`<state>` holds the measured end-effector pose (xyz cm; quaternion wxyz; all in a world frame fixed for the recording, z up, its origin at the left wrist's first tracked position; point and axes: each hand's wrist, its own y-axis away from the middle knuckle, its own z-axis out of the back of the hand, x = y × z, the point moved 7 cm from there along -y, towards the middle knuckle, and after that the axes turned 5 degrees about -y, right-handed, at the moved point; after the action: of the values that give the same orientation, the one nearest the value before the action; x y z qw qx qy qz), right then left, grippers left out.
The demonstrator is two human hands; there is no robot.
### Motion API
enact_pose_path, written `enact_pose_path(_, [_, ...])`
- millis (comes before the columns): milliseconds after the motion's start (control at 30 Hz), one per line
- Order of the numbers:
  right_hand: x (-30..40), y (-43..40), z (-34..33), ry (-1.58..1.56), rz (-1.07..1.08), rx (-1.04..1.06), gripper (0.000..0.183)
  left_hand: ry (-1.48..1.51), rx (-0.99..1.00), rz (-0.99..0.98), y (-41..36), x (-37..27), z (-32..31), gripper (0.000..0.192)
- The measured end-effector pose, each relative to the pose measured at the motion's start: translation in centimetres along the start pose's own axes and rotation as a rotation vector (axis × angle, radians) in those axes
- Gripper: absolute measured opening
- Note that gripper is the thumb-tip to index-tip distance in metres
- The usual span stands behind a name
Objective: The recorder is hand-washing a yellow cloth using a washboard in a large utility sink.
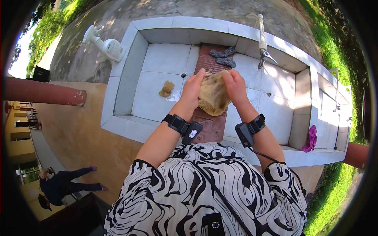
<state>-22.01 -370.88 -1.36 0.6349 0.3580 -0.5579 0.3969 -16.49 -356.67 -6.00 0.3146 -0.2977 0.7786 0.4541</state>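
Between my two hands hangs a tan cloth [215, 94] with dark stains, held up over a reddish ribbed washboard [209, 126]. My left hand [193, 87] grips its left edge, and my right hand [235, 87] pinches its upper right corner. Two crumpled dark grey cloth pieces, perhaps socks [226, 61], lie on the board's far end. A small brown wad of fibre or cloth [166, 88] rests on the wet white tiles to the left. The board lies across a tiled wash basin [124, 79].
A white spray bottle [113, 49] leans at the basin's left rim. A tap [262, 44] rises from the far rim at right. A purple cloth [310, 138] drapes over the near right rim. At lower left, a person [62, 185] stands near a red pillar [47, 92].
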Motion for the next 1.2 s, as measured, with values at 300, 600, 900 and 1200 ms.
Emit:
enact_pose_path(300, [1.6, -0.4, -3.8, 0.609, 0.277, -0.015, 0.035, 0.129, -0.187, 0.11, 1.6, 3.5, -1.5, 0.03])
enact_pose_path(600, [-1.5, -1.5, -2.4, 0.631, 0.187, 0.013, 0.038, -0.086, 0.002, 0.011, 2.3, 2.3, -0.7, 0.032])
enact_pose_path(900, [-1.1, -1.4, -0.1, 0.283, -0.003, 0.405, 0.045, -0.255, 0.075, -0.137, 2.2, -4.9, 2.5, 0.027])
enact_pose_path(1200, [-4.1, 1.9, 0.2, 0.139, -0.194, 0.66, 0.029, -0.422, -0.008, -0.447, 3.2, -7.8, 2.4, 0.023])
